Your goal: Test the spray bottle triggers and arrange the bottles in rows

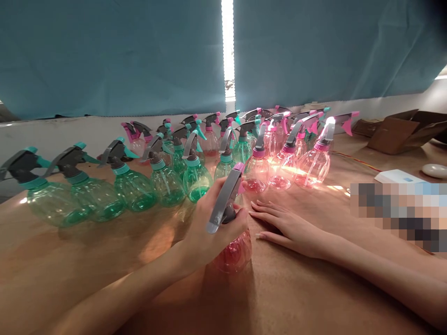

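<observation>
At centre, the left grip (217, 238) curls round a pink bottle (233, 257).

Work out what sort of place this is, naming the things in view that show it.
Probably a small workshop or packing area, though nothing confirms it: many near-identical spray bottles stand in rows on a table, and an open box sits at the right.

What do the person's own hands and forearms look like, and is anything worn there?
The left hand and right hand are gloveless; no sleeve, watch or bracelet shows on the visible forearms. The right thumbnail looks fairly long.
</observation>
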The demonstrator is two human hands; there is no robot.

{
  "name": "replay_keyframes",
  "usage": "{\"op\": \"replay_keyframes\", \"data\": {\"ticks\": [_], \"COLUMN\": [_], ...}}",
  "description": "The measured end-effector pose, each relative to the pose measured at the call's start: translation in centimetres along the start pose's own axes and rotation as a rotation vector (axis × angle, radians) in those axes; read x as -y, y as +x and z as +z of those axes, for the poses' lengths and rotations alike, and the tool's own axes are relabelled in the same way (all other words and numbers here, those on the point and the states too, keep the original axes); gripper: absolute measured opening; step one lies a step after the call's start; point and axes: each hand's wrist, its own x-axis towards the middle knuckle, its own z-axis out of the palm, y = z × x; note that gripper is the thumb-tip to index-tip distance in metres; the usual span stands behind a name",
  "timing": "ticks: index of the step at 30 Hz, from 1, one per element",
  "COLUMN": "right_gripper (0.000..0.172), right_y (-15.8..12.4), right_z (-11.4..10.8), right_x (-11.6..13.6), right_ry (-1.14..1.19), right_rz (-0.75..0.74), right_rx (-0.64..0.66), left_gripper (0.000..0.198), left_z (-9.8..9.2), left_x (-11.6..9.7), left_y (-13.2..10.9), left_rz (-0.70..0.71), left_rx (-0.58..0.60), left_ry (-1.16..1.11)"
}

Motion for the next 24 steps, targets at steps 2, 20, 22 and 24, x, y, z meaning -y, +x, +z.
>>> {"op": "replay_keyframes", "data": {"ticks": [2,20,22,24], "right_gripper": [0.065,0.064,0.066,0.066], "right_y": [0.02,0.09,0.09,0.07], "right_z": [-0.03,-0.14,-0.16,-0.16], "right_x": [0.04,0.17,0.17,0.14], "right_ry": [0.001,-0.004,-0.012,-0.006], "right_rz": [0.002,0.01,0.015,0.018], "right_rx": [0.0,0.009,0.026,0.023], "left_gripper": [0.028,0.031,0.032,0.032], "left_z": [0.05,0.1,0.14,0.15], "left_x": [-0.1,-0.67,-0.8,-0.85], "left_y": [0.0,-0.21,-0.21,-0.19], "left_rz": [0.0,-0.016,-0.022,-0.017], "left_rx": [-0.005,-0.051,-0.068,-0.069], "left_ry": [0.002,0.114,0.124,0.128]}}
